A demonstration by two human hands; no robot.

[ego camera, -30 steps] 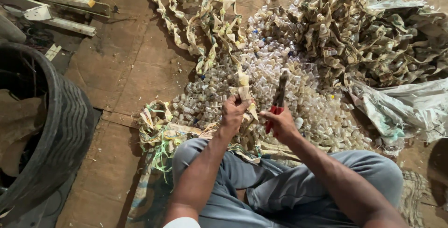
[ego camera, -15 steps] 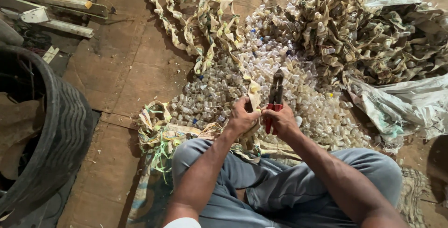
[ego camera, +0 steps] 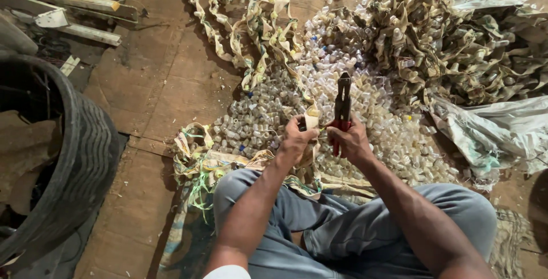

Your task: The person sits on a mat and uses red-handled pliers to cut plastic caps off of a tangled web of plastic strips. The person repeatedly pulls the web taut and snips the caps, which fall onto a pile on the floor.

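Red-handled pliers (ego camera: 342, 103) sit in your right hand (ego camera: 352, 140), fingers wrapped closed round the grips. The tool's long axis runs almost straight away from you, nose up-frame over the pile of small clear plastic pieces (ego camera: 365, 113), handles back in your palm. Jaws look nearly shut; whether they bite anything cannot be told.

Your left hand (ego camera: 297, 140) is closed on a strip of pale woven band (ego camera: 311, 120), pinching it just beside the pliers, above your lap. The strip's free end stands roughly upright between the hands; the rest trails down across your grey trousers (ego camera: 342, 227).

Judgement on technique: keep the left pinch close to the spot being worked so the band stays taut and does not twist. Hold the plier nose in line with your forearm and squeeze squarely. Keep left fingertips clear of the nose.

A tangled heap of band (ego camera: 445, 39) lies up-frame right, well apart; a tyre (ego camera: 74, 159) lies at left on the wooden floor (ego camera: 165, 85).
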